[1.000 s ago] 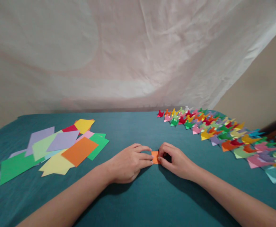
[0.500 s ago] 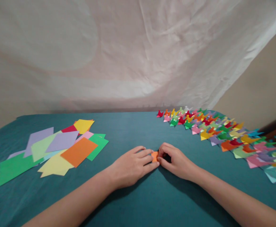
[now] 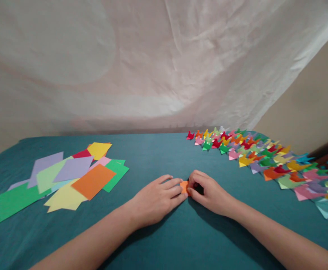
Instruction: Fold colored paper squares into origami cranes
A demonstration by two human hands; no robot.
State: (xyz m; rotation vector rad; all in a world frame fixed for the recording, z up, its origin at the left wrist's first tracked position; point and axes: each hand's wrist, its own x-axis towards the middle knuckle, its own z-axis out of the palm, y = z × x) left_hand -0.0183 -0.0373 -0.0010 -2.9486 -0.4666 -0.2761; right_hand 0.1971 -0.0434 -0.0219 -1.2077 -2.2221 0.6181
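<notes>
A small folded piece of orange paper [image 3: 184, 186] lies low on the cloth between my hands. My left hand [image 3: 161, 197] rests palm down, its fingers stretched and slightly apart, with the thumb and fingertips at the paper's left side and near edge. Thumb and bent fingers of my right hand [image 3: 207, 192] pinch the right end of the paper and cover that part of it. How the paper is folded underneath the fingers cannot be made out.
Loose coloured paper sheets, an orange one [image 3: 93, 182] on top, overlap at the left. Rows of small folded paper birds, such as a yellow one [image 3: 245, 160], fill the right side. A teal cloth [image 3: 152, 152] covers the table; a pale sheet [image 3: 141, 75] hangs behind.
Both hands stay on the orange paper, almost unmoved. The left thumb has drawn back slightly leftward, and a little more of the orange paper shows.
</notes>
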